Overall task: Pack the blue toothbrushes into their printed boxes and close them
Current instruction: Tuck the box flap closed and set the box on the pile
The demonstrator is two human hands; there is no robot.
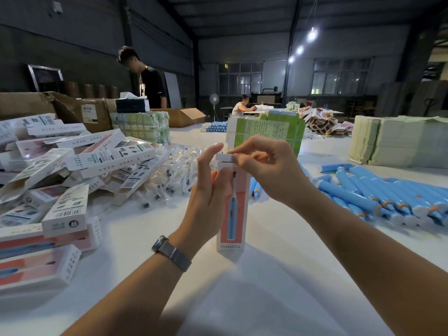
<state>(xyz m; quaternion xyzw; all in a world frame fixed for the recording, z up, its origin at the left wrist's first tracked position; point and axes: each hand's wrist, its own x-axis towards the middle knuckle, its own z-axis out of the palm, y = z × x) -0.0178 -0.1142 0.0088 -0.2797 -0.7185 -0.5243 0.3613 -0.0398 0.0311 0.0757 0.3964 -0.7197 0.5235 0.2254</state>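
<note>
The printed box (232, 209) stands upright on the white table (266, 275). The left hand (206, 187) wraps its side, fingers loosely curled; the right hand (264, 166) pinches the top flap (224, 156). Best to steady the body and tuck squarely. Loose blue toothbrushes (378, 195) lie to the right.

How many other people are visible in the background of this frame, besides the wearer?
2. A person in a black T-shirt stands behind the cardboard cartons at back left; a seated person works at a far table near the fan. Others may be hidden.
</note>
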